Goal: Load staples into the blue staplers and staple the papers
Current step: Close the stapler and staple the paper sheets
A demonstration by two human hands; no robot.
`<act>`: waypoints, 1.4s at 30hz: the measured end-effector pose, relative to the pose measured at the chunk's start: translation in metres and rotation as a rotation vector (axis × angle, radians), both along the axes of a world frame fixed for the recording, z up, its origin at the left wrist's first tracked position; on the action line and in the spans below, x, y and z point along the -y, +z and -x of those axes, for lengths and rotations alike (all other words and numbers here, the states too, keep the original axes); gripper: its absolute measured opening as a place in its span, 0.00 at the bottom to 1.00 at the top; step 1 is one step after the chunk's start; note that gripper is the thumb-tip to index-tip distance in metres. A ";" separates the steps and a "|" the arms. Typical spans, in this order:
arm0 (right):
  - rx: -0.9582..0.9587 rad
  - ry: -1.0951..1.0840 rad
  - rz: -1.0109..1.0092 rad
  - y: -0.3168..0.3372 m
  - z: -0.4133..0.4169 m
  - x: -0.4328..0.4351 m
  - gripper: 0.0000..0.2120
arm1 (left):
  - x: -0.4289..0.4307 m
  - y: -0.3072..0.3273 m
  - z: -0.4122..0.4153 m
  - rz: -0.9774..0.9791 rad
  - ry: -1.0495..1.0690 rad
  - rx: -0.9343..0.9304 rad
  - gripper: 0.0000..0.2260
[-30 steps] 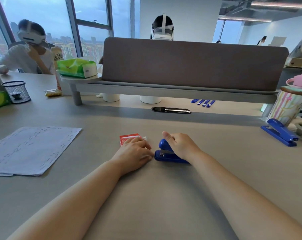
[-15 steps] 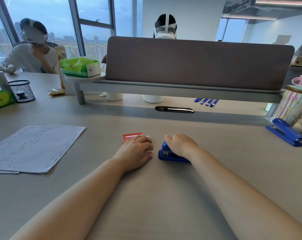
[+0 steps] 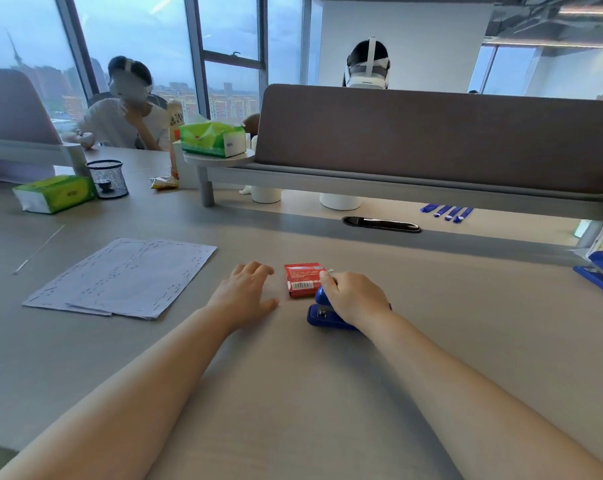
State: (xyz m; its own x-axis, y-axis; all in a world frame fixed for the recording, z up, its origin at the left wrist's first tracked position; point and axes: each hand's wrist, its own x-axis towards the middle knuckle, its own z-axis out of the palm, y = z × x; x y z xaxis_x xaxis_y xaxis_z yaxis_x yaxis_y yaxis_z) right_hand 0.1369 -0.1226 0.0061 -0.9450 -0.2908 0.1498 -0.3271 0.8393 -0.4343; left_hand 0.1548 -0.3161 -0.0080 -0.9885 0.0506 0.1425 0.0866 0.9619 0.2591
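Head view: the right hand (image 3: pixel 353 297) is closing its grip over the top of the small blue plastic stapler (image 3: pixel 322 315). Its fingers are curling over the far end and its palm is covering the back, so only the stapler's left side and near corner are showing. The stapler is lying on the pale grey table (image 3: pixel 293 393), a little right of centre. The index fingertip is reaching up beside the right corner of the small red cardboard staple box (image 3: pixel 303 280), which is lying flat just beyond and to the left of the stapler.

The left hand (image 3: pixel 246 294) is resting palm down on the table just left of the red box. Its grip is spread and holding nothing, and its fingers are loosely bent and apart from the box.

Further left, the loose stack of white printed papers (image 3: pixel 126 277) is lying flat, well apart from both hands. A second, larger blue stapler (image 3: pixel 601 277) is sitting at the far right edge, partly cut off.

Beyond these, a black mesh pen cup (image 3: pixel 108 179) is standing beside a green tissue pack (image 3: pixel 55 194). A brown fabric divider panel (image 3: pixel 431 136) is rising along the back of the table.
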 end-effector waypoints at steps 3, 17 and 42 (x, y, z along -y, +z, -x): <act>-0.016 0.001 0.010 -0.003 -0.005 0.033 0.22 | 0.032 -0.001 -0.018 0.024 0.090 -0.002 0.27; -0.005 0.073 -0.008 -0.001 -0.004 0.134 0.24 | 0.142 -0.008 -0.080 0.026 0.394 0.089 0.19; -0.020 0.251 0.140 -0.001 0.004 0.131 0.17 | 0.144 -0.018 -0.099 0.049 -0.122 -0.582 0.08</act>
State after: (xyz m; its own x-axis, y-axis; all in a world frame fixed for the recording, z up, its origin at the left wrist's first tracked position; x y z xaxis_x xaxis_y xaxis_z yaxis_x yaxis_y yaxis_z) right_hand 0.1332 -0.2531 0.0053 -0.8426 -0.4901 0.2231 -0.5266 0.6635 -0.5315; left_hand 0.2535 -0.4598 -0.0261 -0.7353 0.1788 0.6538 0.3114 0.9459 0.0915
